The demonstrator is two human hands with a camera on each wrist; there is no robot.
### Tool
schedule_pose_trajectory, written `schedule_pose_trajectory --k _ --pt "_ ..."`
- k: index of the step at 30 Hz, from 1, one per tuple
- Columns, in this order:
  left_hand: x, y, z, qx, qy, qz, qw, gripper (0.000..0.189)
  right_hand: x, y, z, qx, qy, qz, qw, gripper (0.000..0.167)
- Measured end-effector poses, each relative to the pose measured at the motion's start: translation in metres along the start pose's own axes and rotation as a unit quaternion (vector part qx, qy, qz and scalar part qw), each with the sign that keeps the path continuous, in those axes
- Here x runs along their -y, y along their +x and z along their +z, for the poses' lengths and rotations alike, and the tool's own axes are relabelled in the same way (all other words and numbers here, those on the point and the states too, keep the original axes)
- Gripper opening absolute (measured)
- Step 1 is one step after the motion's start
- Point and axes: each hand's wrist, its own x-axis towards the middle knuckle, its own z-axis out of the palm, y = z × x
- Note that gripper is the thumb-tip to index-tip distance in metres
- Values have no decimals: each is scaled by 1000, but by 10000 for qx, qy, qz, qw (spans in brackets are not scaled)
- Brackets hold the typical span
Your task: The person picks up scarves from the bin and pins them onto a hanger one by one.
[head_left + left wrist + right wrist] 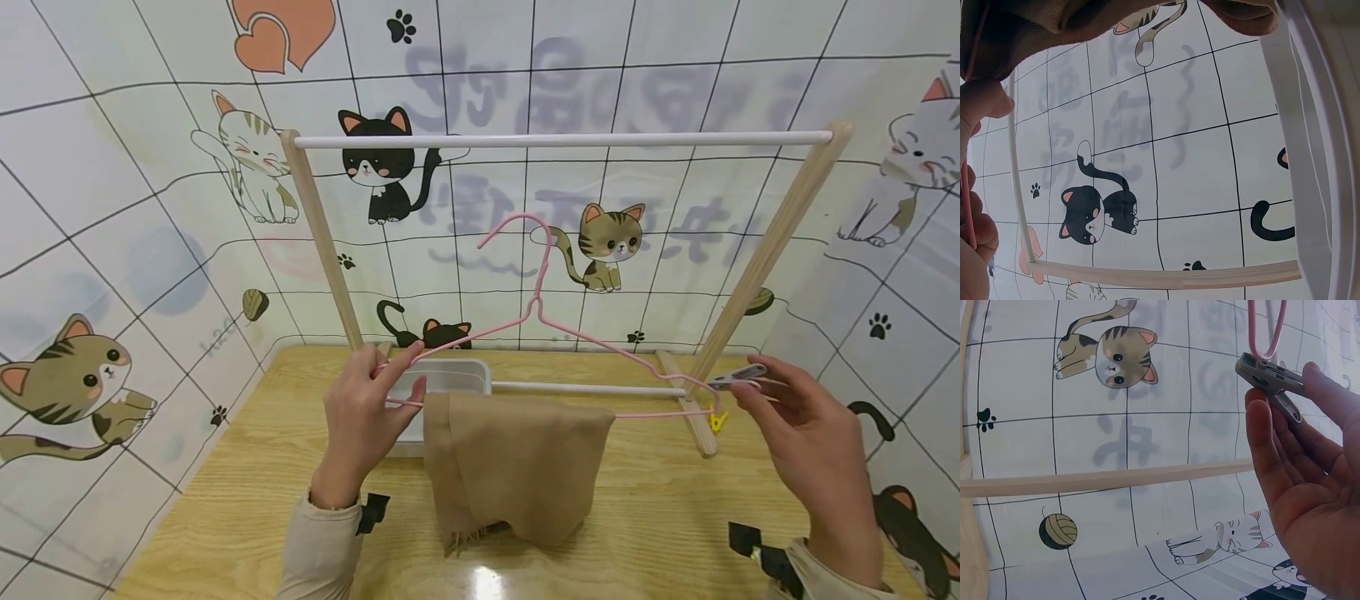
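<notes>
My left hand grips the left end of a pink clothes hanger, its hook pointing up. Over the hanger's bottom bar, nearer the left end, a brown fringed cloth hangs folded; its fringe shows at the lower left. In my right hand a grey clothespin is pinched between thumb and fingers, right beside the hanger's right end. The right wrist view has the clothespin with its tip close to the pink loop of the hanger. In the left wrist view the cloth hangs across the top.
A wooden rack with a white top rod and a lower white rod stands behind the hanger. A white bin sits behind the left hand. On the table a yellow clip lies near the rack's right foot.
</notes>
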Motion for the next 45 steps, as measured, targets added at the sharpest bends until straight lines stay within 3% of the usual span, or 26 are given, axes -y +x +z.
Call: schedule_pose_trajectory --k 19,37,45 --pt "1 -1 1 41 29 2 10000 53 28 -9 5 -301 499 -750 9955 49" --pt "0 0 0 49 38 -41 10000 52 62 -10 17 186 1116 -1877 9757 56" --pt "0 0 0 31 16 -27 10000 52 74 -13 29 325 1387 -2139 9664 60"
